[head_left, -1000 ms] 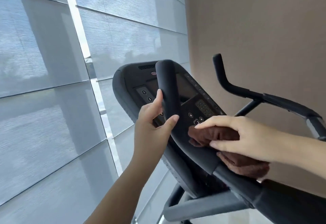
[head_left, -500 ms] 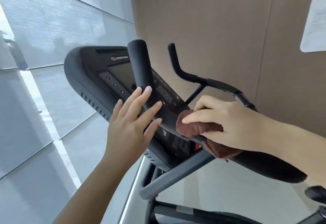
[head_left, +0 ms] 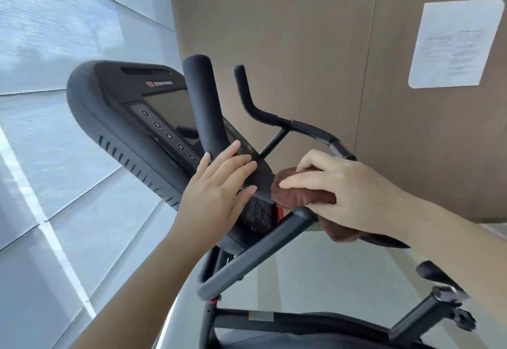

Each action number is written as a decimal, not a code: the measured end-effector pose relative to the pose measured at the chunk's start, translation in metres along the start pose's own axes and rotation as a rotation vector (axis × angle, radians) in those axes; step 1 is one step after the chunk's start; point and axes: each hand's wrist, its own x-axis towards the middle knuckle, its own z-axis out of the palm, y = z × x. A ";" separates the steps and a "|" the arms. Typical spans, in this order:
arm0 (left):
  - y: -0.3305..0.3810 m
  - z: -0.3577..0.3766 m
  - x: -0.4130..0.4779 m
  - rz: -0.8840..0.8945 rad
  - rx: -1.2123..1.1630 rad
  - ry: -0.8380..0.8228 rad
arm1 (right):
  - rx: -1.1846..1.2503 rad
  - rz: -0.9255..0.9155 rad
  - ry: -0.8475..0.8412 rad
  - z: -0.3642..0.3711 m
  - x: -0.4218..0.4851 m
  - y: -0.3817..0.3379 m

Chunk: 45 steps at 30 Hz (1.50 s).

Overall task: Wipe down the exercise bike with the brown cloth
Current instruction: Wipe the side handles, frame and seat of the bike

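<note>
The black exercise bike fills the middle of the head view, with its console [head_left: 115, 107] at upper left and two upturned handlebars. My left hand [head_left: 216, 192] lies flat with fingers spread against the near handlebar [head_left: 201, 107], just below its upright part. My right hand [head_left: 348, 192] is wrapped around the brown cloth [head_left: 299, 193], which is folded over the same bar lower down, right next to my left fingertips. Part of the cloth hangs below my palm.
A tan wall panel [head_left: 288, 33] stands close behind the bike, with a white paper notice [head_left: 455, 44] on it at upper right. Shaded windows [head_left: 55, 33] run along the left. The far handlebar [head_left: 274, 114] and a grey frame tube [head_left: 255, 255] surround my hands.
My left hand has let go of the handlebar grip and now rests flat on it. The cloth hand has stayed on the bar while the view swung right and down.
</note>
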 end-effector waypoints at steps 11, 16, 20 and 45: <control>0.001 0.009 -0.002 0.002 -0.024 0.073 | 0.036 0.094 0.120 0.003 0.010 -0.014; 0.000 0.007 -0.003 -0.018 -0.029 0.069 | -0.089 0.063 0.039 0.005 -0.022 -0.004; 0.010 0.008 -0.004 -0.077 -0.023 0.067 | 0.077 0.232 0.053 -0.012 -0.066 0.023; 0.133 0.047 0.021 -0.065 -0.046 -0.045 | 0.436 0.063 0.006 -0.010 -0.085 0.098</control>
